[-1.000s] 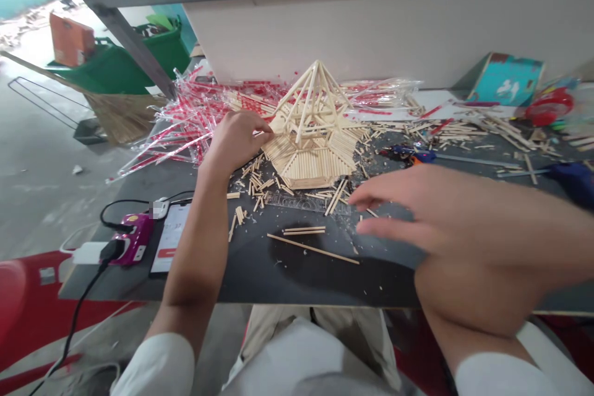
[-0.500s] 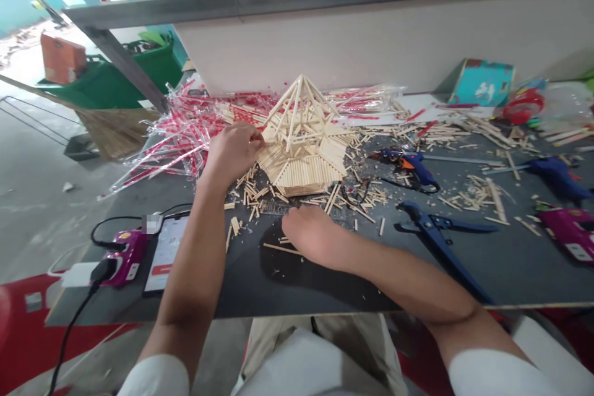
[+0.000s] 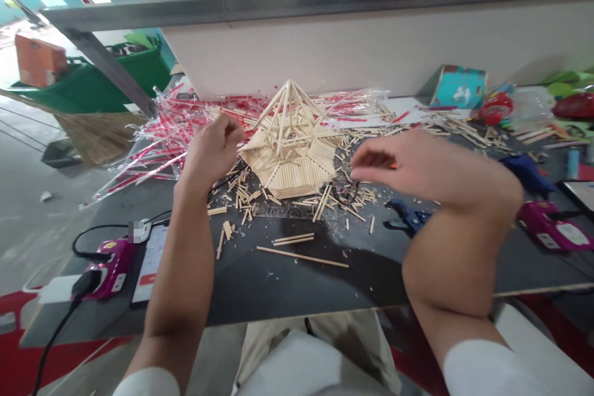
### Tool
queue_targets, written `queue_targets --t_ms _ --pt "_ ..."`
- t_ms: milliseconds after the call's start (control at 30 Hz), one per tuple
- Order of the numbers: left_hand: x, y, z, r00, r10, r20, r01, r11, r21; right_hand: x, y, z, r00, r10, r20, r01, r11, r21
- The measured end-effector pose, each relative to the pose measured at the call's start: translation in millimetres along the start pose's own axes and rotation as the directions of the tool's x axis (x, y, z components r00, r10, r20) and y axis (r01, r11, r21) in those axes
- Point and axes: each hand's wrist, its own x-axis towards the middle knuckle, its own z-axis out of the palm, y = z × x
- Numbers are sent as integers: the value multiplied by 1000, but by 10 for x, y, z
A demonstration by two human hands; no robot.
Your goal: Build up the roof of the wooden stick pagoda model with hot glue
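Observation:
The model of thin wooden sticks [image 3: 297, 176], with a pointed frame of sticks on top, stands at the middle of the table. My left hand [image 3: 214, 150] is just left of its edge, fingers curled; whatever they may hold is hidden. To the right of the model, my right hand [image 3: 403, 164] hovers with thumb and fingers apart and nothing visible between them. It covers most of the blue glue gun, of which a spot of orange [image 3: 393, 166] shows. Two short sticks [image 3: 294, 239] and one longer stick [image 3: 302, 257] lie in front, near a clear ruler [image 3: 294, 211].
Blue cutters [image 3: 408, 216] lie partly under my right forearm. A second glue gun [image 3: 528, 173] and a purple power strip [image 3: 552, 226] are at right. On the left are a phone [image 3: 151, 263] and another purple strip [image 3: 116, 266]. Red-and-clear wrappers [image 3: 162, 142] and stick scraps surround the model.
My right hand has left the sticks at the front and moved up and right, over the glue gun, its fingers parting. My left hand stays by the model. The view has shifted slightly right.

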Motion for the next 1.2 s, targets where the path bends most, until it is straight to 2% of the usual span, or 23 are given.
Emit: queue_targets --t_ms 67,133,233,367,533,633,833,967,1067,1133,1200 --pt "-7 -2 -10 1000 -1 19 1 1000 3 162 302 -2 965 150 -216 -151 988 13" --pt "-9 -23 0 999 -7 40 7 1000 2 368 568 87 924 221 -312 -229 973 10" --pt "-8 -52 24 997 5 82 -5 1000 2 654 841 279 917 170 -360 -147 985 89" --pt "-35 34 -15 988 47 145 -46 999 -7 867 953 464 938 95 -333 -53 990 133" --pt "-150 296 -254 991 77 106 -72 996 -55 922 930 512 938 14 -347 50 983 174" --pt "-212 370 -401 966 134 221 -136 991 -3 913 915 503 941 5 -339 67 977 202" --pt "-314 461 -586 924 234 303 -242 970 -13 871 834 484 959 -11 -282 76 973 218" --pt "-443 607 -754 904 332 269 -321 943 -86 818 763 446 980 -4 -197 50 971 232" --pt "-496 646 -822 879 373 298 -356 928 -111 753 839 401 983 32 -180 5 978 206" --pt "-492 623 -827 862 379 337 -361 925 -117 684 996 401 966 128 -225 -95 984 153" --pt "-471 581 -820 856 370 360 -360 928 -97 584 1225 457 916 280 -288 -267 960 84"
